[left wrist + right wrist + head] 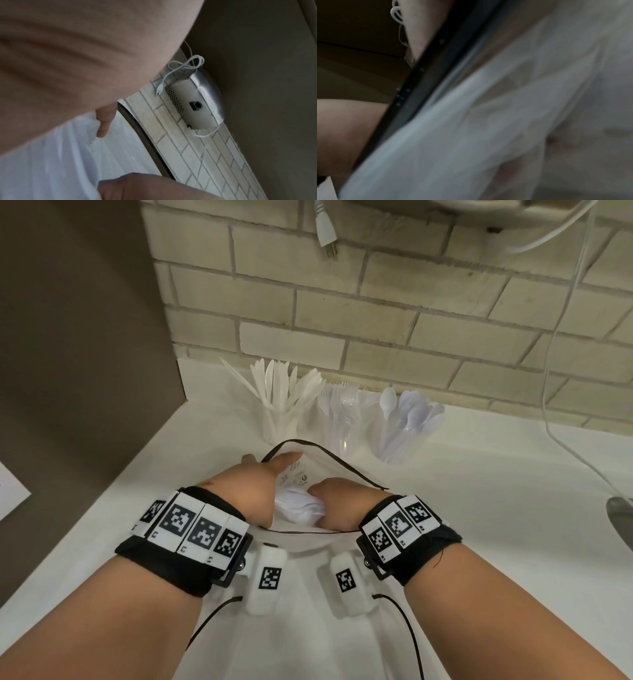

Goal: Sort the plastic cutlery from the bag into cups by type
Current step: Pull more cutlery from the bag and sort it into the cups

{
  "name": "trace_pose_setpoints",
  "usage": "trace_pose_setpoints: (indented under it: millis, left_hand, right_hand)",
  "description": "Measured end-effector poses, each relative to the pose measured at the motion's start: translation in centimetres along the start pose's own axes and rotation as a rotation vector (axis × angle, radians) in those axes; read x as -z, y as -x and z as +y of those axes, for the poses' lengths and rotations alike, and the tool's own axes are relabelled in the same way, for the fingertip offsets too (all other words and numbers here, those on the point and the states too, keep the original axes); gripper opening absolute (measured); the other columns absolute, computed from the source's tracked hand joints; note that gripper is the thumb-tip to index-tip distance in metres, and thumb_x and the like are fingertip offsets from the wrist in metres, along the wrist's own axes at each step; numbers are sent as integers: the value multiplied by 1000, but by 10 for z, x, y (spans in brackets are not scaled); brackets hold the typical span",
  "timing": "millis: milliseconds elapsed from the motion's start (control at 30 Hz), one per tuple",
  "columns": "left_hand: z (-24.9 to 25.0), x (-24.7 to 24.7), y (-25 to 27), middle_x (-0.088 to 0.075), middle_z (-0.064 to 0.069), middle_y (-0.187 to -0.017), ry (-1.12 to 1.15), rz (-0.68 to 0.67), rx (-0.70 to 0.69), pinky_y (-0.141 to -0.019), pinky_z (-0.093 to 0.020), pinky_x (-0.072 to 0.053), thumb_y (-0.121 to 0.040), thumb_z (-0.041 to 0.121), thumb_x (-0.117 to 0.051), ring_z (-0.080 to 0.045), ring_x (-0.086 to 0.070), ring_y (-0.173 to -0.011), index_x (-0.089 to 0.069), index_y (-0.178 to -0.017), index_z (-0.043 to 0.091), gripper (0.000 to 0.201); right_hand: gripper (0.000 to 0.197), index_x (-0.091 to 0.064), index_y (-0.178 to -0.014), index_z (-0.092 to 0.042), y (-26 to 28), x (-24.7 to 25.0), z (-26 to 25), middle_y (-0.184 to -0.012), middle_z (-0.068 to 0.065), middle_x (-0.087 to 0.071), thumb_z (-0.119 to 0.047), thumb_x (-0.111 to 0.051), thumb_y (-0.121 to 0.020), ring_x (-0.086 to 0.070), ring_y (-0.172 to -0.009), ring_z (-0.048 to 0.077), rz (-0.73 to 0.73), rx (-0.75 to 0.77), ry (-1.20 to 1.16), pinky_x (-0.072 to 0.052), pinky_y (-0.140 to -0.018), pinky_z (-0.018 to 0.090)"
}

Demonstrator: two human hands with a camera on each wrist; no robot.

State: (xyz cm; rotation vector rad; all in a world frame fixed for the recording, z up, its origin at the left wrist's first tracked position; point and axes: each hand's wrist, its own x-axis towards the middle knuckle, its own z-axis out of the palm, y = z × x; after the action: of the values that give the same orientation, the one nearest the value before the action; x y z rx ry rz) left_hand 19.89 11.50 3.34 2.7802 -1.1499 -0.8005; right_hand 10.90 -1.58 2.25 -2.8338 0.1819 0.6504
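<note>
A clear bag (295, 474) with a black zip rim (342, 465) lies on the white counter (479, 508). My left hand (270, 465) reaches into its mouth with straight fingers (102, 121), and the rim runs across them. Inside the bag my right hand (325, 498) grips a bundle of white plastic cutlery (301, 506), which looks blurred in the right wrist view (471, 121). By the brick wall stand three clear cups: knives (279, 419) at left, forks (342, 422) in the middle, spoons (400, 433) at right.
A brown panel (85, 337) closes off the counter's left side. A white plug (327, 231) hangs on the brick wall under a mounted appliance (193, 102). White cables (561, 371) drop at right toward a metal object (620, 518). A paper sheet (10, 494) shows at far left.
</note>
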Motion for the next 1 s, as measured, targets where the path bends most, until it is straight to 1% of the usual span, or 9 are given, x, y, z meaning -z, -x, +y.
trace_pose_setpoints:
  millis: [233,333,433,500,600,733,900,967,1000]
  left_hand:
    - [-10,2,-9,-38,-14,-131,11,-37,38,-52,-21,-44,-77,10,-65,-15,-48,-72,-4,-147,48,101]
    - [-14,5,-13,-43,-10,-137,22,-20,18,-70,-24,-53,-82,6,-58,-21,-57,-99,-24,-147,41,81]
    - [-13,7,-13,-43,-12,-144,-77,-71,-3,-89,-23,-41,-93,3,-51,-26,-46,-126,-31,-146,15,58]
    - [-12,10,-10,-50,-12,-137,-105,-49,-31,-66,-17,-43,-94,3,-47,-26,-51,-121,-31,-146,13,55]
    - [-15,14,-1,-59,-4,-113,-29,-24,-37,-38,-8,-30,-90,9,-51,-14,-56,-78,-32,-145,23,60]
    - [-18,9,2,-58,-5,-123,31,15,-29,-65,-18,-39,-84,15,-61,-12,-48,-79,-37,-141,22,63]
    - [-10,-8,-4,-43,-11,-122,-92,29,49,-80,-36,-52,-79,15,-59,-29,-58,-93,-27,-143,30,73]
    - [-6,-16,-5,-37,-12,-125,-123,18,63,-81,-38,-53,-80,13,-55,-31,-59,-97,-24,-144,31,73]
    - [-7,-19,-6,-35,-11,-126,-128,8,72,-81,-37,-53,-80,13,-55,-30,-59,-97,-24,-144,32,73]
  right_hand:
    - [14,-52,-84,-10,3,-3,-5,-87,10,-57,-20,-51,-94,-50,-81,23,24,31,28,-33,-56,25]
    - [30,-37,-66,-21,6,-1,-4,-77,1,-49,-18,-51,-92,-48,-80,20,65,6,-6,-33,-58,25]
    - [17,-45,-79,-16,10,0,-4,-97,12,-59,-21,-52,-94,-55,-90,27,106,10,-33,-33,-64,25]
    - [14,-54,-98,-11,12,0,-3,-109,12,-62,-25,-53,-95,-57,-98,27,127,12,-90,-32,-70,23]
    - [13,-57,-96,-14,12,0,3,-102,4,-63,-27,-57,-93,-54,-93,21,145,19,-161,-36,-69,21]
    - [44,-55,-127,-17,13,7,4,-124,0,-63,-24,-69,-86,-57,-113,15,234,101,-487,-41,-92,20]
    - [65,-51,-131,-10,0,6,-3,-127,4,-63,-45,-72,-80,-58,-117,18,390,109,-801,-41,-105,34]
    - [77,-48,-130,1,0,10,-3,-113,4,-71,-53,-67,-80,-65,-108,17,489,90,-977,-45,-103,41]
    - [63,-50,-124,7,1,14,-2,-98,4,-74,-43,-63,-88,-69,-93,16,542,101,-1090,-50,-96,41]
